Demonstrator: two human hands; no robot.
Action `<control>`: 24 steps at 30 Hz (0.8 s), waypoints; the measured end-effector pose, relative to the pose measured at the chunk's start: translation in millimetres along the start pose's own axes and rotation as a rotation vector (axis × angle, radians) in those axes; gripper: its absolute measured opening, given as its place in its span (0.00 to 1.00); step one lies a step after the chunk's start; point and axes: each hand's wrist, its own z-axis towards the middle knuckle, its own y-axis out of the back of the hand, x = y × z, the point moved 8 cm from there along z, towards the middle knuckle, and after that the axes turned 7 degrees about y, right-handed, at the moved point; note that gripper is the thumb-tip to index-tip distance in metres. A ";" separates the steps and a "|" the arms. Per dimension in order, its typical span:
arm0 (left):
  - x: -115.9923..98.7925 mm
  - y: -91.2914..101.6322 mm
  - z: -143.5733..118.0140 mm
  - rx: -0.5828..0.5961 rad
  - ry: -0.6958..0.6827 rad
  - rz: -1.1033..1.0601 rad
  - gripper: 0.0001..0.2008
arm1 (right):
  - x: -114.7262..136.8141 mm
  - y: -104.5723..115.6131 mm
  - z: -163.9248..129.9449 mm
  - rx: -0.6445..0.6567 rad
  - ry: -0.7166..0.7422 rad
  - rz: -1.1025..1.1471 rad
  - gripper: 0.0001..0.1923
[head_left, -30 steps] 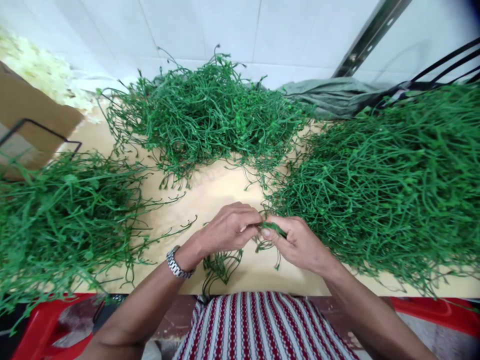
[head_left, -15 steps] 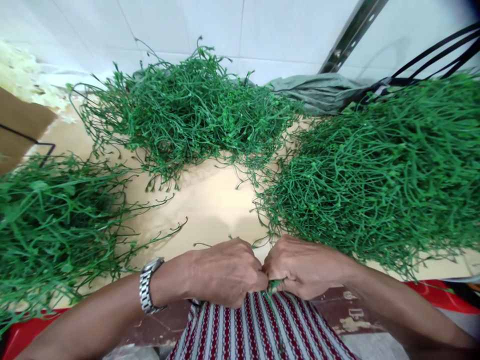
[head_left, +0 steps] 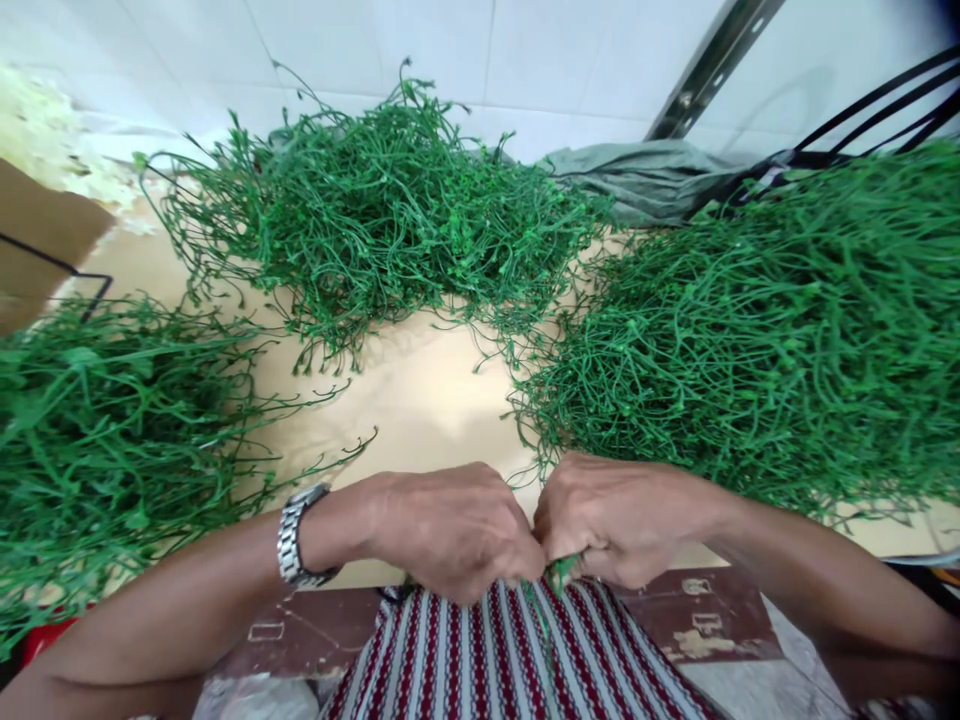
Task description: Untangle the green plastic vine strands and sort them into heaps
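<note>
My left hand [head_left: 461, 535], with a metal watch [head_left: 301, 538] on its wrist, is closed, its fingertips meeting those of the other hand near the table's front edge. My right hand [head_left: 626, 520] is closed around a small bunch of green stems [head_left: 561, 573]. Part of the bunch shows below the right fingers, and a thin strand hangs down over the striped cloth on my lap. The left fingers pinch at the same bunch, though the exact grip is hidden under the knuckles.
Thin green stems with small buds lie in a heap at the back [head_left: 390, 220], a large heap at right [head_left: 765, 350] and another at left [head_left: 112, 430]. Behind the table [head_left: 435, 400] stands a white tiled wall [head_left: 375, 50]. A brown cardboard piece [head_left: 45, 240] sits far left.
Both hands have shifted slightly, and the left fingers have turned downward against the right hand. More of the green bunch shows under the right fingers. The view has tilted a little.
</note>
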 end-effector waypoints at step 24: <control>71.8 34.6 -43.8 -0.432 0.557 -0.665 0.12 | -14.5 60.0 -52.8 -0.774 -0.285 0.048 0.11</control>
